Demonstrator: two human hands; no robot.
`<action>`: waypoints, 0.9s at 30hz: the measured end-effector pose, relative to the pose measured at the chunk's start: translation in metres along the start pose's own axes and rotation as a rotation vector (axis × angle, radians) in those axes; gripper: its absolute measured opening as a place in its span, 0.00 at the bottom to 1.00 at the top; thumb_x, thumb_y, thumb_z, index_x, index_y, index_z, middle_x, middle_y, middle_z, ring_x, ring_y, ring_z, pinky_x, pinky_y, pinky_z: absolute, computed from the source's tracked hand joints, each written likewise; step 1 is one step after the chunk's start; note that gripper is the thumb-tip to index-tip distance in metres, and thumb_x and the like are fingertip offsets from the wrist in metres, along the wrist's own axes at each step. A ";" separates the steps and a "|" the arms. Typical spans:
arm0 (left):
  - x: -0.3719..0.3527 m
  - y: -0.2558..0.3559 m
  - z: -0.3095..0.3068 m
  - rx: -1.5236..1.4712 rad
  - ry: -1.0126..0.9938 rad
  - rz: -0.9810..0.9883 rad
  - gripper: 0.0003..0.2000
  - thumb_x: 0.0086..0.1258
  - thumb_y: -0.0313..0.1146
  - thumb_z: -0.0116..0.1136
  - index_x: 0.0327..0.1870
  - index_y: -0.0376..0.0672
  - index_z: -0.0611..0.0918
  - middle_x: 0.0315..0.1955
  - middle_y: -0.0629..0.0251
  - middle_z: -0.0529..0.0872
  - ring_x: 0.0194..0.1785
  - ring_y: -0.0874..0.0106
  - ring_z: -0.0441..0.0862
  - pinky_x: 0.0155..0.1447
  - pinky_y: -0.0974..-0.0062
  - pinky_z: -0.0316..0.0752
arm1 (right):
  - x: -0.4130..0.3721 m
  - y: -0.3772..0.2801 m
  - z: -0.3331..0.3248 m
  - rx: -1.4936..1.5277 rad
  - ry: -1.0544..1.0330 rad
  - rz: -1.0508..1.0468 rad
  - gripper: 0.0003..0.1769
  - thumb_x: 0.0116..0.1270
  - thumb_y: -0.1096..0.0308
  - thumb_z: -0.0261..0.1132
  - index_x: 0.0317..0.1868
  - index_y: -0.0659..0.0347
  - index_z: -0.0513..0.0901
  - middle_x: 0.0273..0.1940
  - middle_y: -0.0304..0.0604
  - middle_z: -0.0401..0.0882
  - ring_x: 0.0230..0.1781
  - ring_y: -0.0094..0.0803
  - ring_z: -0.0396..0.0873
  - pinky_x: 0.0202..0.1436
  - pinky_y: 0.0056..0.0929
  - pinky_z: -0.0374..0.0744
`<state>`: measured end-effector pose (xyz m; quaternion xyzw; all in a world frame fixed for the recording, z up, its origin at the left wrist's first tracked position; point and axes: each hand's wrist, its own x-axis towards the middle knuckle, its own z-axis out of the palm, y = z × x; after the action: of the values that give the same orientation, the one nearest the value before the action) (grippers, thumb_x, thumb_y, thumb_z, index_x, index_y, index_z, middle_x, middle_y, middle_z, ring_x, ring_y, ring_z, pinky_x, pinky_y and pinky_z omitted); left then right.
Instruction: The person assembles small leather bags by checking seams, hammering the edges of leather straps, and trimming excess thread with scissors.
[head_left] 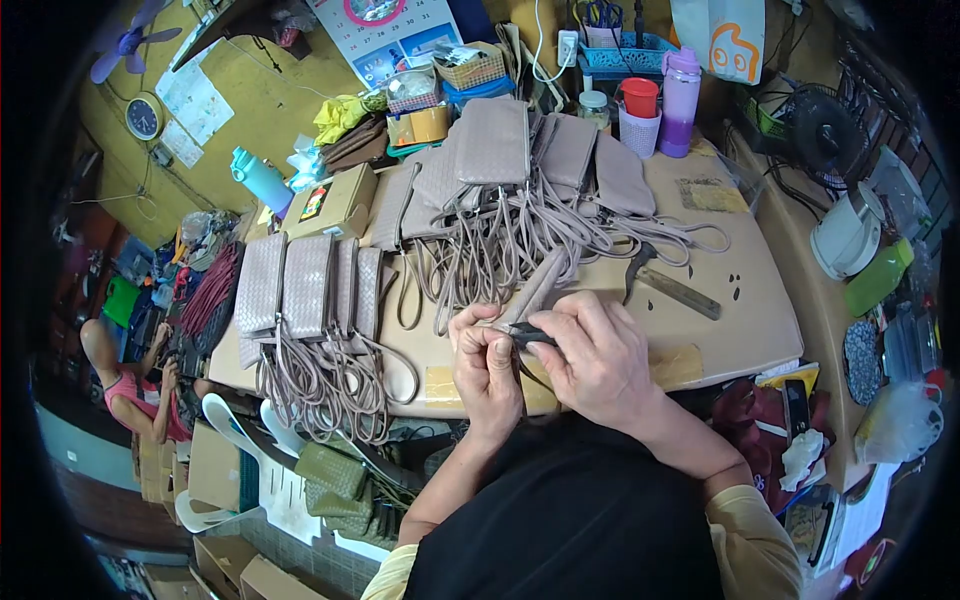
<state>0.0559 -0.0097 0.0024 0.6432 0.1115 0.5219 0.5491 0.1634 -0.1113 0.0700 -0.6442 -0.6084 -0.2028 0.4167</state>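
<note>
Tan worktable point(730, 300) across the middle of the view, crowded toward its far edge. On the far half, a heap of woven mauve pouches point(495, 140), with a tangle of straps point(500, 250) trailing down toward the near edge. At the table's left end, a row of mauve pouches point(300, 285) lying side by side, straps hanging over the edge. Below that end, off the table, olive-green pouches point(335, 470). Far to the lower left, another person point(125, 385), seated, well apart from the table. Behind the row, a cardboard box point(335, 200), and beside it a teal bottle point(262, 180). At the far edge, a purple bottle point(680, 100) just beside a red cup point(640, 97). Right of the straps, a hammer point(670, 285) lying flat on bare tabletop.

At the near edge, both hands close together. Left hand point(485, 365): fingers curled, pinching the lower end of a narrow mauve leather piece point(540, 285), which slants up and to the right above the tabletop, just in front of the strap tangle. Right hand point(595, 355): closed around a small dark tool point(530, 335), whose tip meets the piece right by the left fingertips. Kind of tool too small to tell.
</note>
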 end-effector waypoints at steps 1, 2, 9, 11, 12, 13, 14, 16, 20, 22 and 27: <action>-0.001 0.004 0.001 0.035 0.036 -0.015 0.08 0.76 0.33 0.52 0.36 0.39 0.73 0.53 0.61 0.69 0.42 0.80 0.67 0.48 0.79 0.65 | -0.002 0.000 0.004 0.000 -0.001 0.003 0.16 0.53 0.69 0.70 0.43 0.58 0.79 0.36 0.39 0.72 0.31 0.33 0.76 0.33 0.32 0.71; -0.001 0.006 0.001 0.070 0.073 -0.031 0.09 0.74 0.34 0.53 0.35 0.38 0.74 0.51 0.56 0.70 0.49 0.75 0.68 0.54 0.75 0.66 | -0.004 0.001 0.009 -0.034 0.060 -0.048 0.15 0.53 0.69 0.70 0.41 0.58 0.80 0.35 0.38 0.72 0.29 0.32 0.75 0.31 0.32 0.69; -0.007 -0.010 -0.005 0.029 -0.021 0.029 0.07 0.77 0.33 0.50 0.39 0.41 0.72 0.50 0.68 0.68 0.30 0.87 0.64 0.36 0.88 0.61 | -0.012 0.014 0.029 0.524 0.044 0.272 0.17 0.54 0.64 0.73 0.41 0.60 0.79 0.34 0.40 0.74 0.31 0.39 0.79 0.39 0.36 0.77; -0.008 -0.003 -0.005 -0.208 -0.018 -0.174 0.10 0.78 0.38 0.47 0.46 0.40 0.72 0.50 0.67 0.70 0.34 0.85 0.68 0.39 0.85 0.65 | -0.008 0.006 0.025 0.523 0.006 0.328 0.21 0.52 0.62 0.75 0.44 0.61 0.78 0.34 0.41 0.74 0.31 0.39 0.80 0.39 0.36 0.78; -0.009 0.002 -0.003 -0.328 -0.014 -0.278 0.12 0.79 0.41 0.46 0.50 0.40 0.72 0.50 0.67 0.71 0.37 0.83 0.70 0.40 0.83 0.67 | -0.007 0.003 0.023 0.523 -0.036 0.386 0.25 0.51 0.61 0.76 0.46 0.61 0.76 0.34 0.42 0.74 0.32 0.40 0.80 0.40 0.35 0.79; -0.006 0.008 0.004 -0.430 0.024 -0.304 0.16 0.79 0.43 0.43 0.52 0.39 0.72 0.55 0.60 0.73 0.46 0.75 0.77 0.50 0.73 0.74 | -0.010 0.008 0.027 0.535 -0.013 0.328 0.31 0.48 0.61 0.78 0.50 0.60 0.74 0.33 0.41 0.74 0.30 0.38 0.81 0.35 0.33 0.80; -0.003 0.012 0.003 -0.432 0.021 -0.303 0.16 0.79 0.43 0.43 0.52 0.39 0.72 0.55 0.60 0.73 0.46 0.75 0.77 0.50 0.73 0.74 | -0.010 0.011 0.025 0.532 -0.010 0.327 0.31 0.48 0.61 0.78 0.50 0.60 0.74 0.33 0.41 0.74 0.30 0.38 0.81 0.35 0.33 0.80; 0.005 0.023 0.000 -0.679 -0.114 -0.319 0.09 0.77 0.37 0.50 0.38 0.44 0.70 0.66 0.64 0.59 0.53 0.77 0.75 0.59 0.71 0.74 | -0.011 0.019 0.016 0.436 -0.143 0.292 0.28 0.50 0.65 0.76 0.51 0.58 0.76 0.31 0.41 0.77 0.30 0.38 0.82 0.32 0.33 0.80; 0.004 0.038 -0.026 -0.373 -0.091 -0.364 0.16 0.79 0.44 0.42 0.34 0.40 0.68 0.56 0.48 0.72 0.34 0.71 0.83 0.41 0.77 0.81 | -0.006 0.032 0.002 0.359 -0.096 0.142 0.20 0.50 0.71 0.73 0.47 0.60 0.83 0.30 0.46 0.82 0.31 0.39 0.83 0.33 0.34 0.79; 0.006 0.031 -0.056 0.095 -0.096 -0.167 0.24 0.76 0.54 0.45 0.41 0.34 0.73 0.52 0.44 0.76 0.34 0.65 0.83 0.37 0.76 0.79 | -0.002 0.037 -0.001 0.429 -0.066 0.189 0.18 0.51 0.72 0.72 0.46 0.60 0.84 0.31 0.46 0.82 0.30 0.42 0.82 0.33 0.35 0.79; 0.033 0.057 -0.004 0.798 -0.308 0.313 0.26 0.58 0.41 0.68 0.53 0.35 0.76 0.53 0.50 0.78 0.65 0.54 0.69 0.64 0.57 0.66 | 0.019 0.034 -0.024 0.354 -0.311 0.147 0.15 0.51 0.77 0.66 0.42 0.58 0.85 0.36 0.44 0.79 0.30 0.46 0.80 0.34 0.39 0.76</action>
<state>0.0419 -0.0050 0.0669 0.8837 0.1223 0.4132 0.1827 0.2046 -0.1156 0.0885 -0.6273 -0.6428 0.0392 0.4379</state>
